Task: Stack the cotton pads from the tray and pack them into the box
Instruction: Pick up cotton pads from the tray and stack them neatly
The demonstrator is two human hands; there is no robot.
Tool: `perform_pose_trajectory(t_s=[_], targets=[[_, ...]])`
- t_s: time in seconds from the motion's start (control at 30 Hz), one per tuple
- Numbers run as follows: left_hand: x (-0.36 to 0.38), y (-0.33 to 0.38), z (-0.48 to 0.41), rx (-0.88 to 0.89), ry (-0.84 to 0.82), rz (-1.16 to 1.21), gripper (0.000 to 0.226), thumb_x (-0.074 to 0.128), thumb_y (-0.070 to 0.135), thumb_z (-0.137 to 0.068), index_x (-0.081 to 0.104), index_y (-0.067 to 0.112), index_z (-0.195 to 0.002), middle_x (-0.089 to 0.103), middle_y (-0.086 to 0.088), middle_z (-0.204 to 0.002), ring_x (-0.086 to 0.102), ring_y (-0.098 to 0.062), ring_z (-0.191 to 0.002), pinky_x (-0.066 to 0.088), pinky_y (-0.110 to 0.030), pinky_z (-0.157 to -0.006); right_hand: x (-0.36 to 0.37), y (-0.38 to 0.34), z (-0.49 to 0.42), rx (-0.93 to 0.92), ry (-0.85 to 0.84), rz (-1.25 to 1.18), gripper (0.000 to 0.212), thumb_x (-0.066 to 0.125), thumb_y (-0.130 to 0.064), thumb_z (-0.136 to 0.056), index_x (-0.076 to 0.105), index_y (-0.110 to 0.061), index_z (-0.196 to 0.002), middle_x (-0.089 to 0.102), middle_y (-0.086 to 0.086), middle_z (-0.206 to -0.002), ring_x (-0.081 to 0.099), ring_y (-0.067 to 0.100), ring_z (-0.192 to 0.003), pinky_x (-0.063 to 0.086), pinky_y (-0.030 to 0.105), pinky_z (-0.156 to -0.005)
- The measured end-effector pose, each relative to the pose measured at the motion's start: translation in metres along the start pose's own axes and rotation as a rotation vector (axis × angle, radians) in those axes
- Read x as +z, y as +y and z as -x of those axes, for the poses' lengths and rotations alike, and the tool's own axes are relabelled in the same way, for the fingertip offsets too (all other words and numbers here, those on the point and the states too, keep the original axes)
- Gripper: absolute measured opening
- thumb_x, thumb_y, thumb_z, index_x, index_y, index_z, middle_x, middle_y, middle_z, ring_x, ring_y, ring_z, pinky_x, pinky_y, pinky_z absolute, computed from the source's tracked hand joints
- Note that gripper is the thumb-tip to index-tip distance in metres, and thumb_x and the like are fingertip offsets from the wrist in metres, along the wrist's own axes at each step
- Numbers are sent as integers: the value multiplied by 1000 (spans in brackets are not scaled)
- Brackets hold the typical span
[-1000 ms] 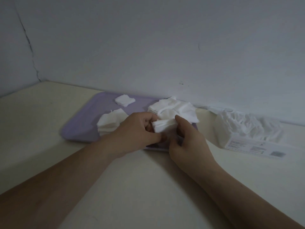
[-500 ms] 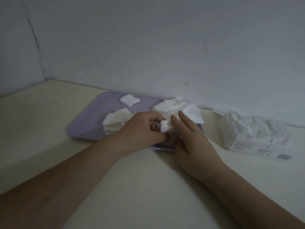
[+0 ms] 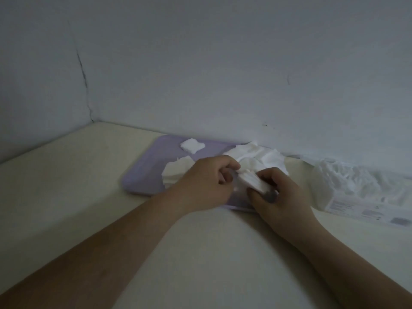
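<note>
A lilac tray lies on the cream table against the wall. Both hands meet over its near right corner. My left hand and my right hand together grip a small stack of white cotton pads, tilted between the fingers. A loose heap of pads lies on the tray behind the hands. Another pile of pads shows left of my left hand, partly hidden by it. A single pad rests at the tray's far edge. The pad box, a white crinkled pack with a printed label, sits to the right.
The wall runs close behind the tray and pack, with a corner at the far left. Bare cream table top spreads left of the tray and in front of it.
My right hand's fingers, straight half a second ago, have curled round the stack of pads. The stack now lies tilted between both hands. The camera has turned a little to the left.
</note>
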State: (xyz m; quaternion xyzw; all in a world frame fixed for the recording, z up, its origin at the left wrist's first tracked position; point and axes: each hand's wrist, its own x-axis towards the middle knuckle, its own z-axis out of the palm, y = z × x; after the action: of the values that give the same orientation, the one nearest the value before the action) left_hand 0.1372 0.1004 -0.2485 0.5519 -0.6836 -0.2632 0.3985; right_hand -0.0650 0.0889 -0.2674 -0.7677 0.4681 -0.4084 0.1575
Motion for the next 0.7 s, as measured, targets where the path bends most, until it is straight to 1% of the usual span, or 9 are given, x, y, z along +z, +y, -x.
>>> perform_pose_trajectory(t_s=[0.07,0.13,0.17,0.23,0.33,0.5,0.57,0.63,0.7], targets=[[-22,6,-3,40,127,-234,27,61,17,-81,74,29,-101,68,10,-82,67,-12,-78,53,-26,-76,0,-2,1,7,24,0,27,77,-18,-82,62,-30,-100,65,-23,-91,57,-11,-92,37,-1,-72],[-46,9,-1,16,215,-615,31,64,37,-80,70,30,-110,69,6,-108,65,-22,-109,53,-34,-92,2,-4,1,44,34,-10,24,76,-23,-84,62,-32,-101,66,-21,-91,57,-8,-89,37,-1,-71],[-53,9,1,-50,193,-795,39,65,44,-82,66,32,-120,64,2,-122,60,-26,-119,50,-36,-97,2,-4,1,67,43,-16,22,76,-26,-85,62,-32,-101,66,-20,-90,57,-6,-87,37,-1,-70],[-61,2,6,-216,77,-975,49,66,52,-86,59,33,-130,59,-2,-132,57,-30,-123,46,-34,-93,4,-4,1,96,70,-31,21,75,-28,-86,62,-30,-102,66,-20,-89,57,-7,-84,38,-1,-69],[-55,-10,5,-308,-7,-906,41,65,44,-88,59,28,-126,64,1,-130,63,-26,-117,49,-30,-89,6,-2,1,124,78,-32,19,73,-31,-87,61,-31,-101,66,-19,-88,58,-8,-86,39,1,-67],[-31,-13,-2,-85,36,-481,32,64,12,-81,67,28,-109,73,3,-106,67,-21,-99,52,-30,-78,4,3,0,104,83,-30,17,74,-30,-87,62,-28,-100,67,-16,-89,60,-1,-86,41,5,-68],[-25,-16,-3,-85,25,-360,36,73,20,-81,67,32,-114,71,7,-110,65,-16,-100,49,-26,-78,4,4,0,102,87,-37,17,74,-30,-87,62,-28,-99,67,-16,-88,61,-1,-84,41,8,-67],[-22,-18,-3,-99,29,-322,48,80,40,-79,63,35,-124,66,14,-116,63,-10,-107,50,-27,-89,4,5,-1,106,91,-47,16,73,-30,-87,62,-27,-98,67,-15,-87,61,0,-83,42,11,-67],[-22,-17,-2,-126,71,-306,58,81,49,-78,60,36,-131,58,17,-114,61,-7,-108,49,-26,-94,4,5,-1,114,92,-42,16,73,-29,-87,61,-27,-98,67,-15,-87,61,0,-83,40,10,-66]])
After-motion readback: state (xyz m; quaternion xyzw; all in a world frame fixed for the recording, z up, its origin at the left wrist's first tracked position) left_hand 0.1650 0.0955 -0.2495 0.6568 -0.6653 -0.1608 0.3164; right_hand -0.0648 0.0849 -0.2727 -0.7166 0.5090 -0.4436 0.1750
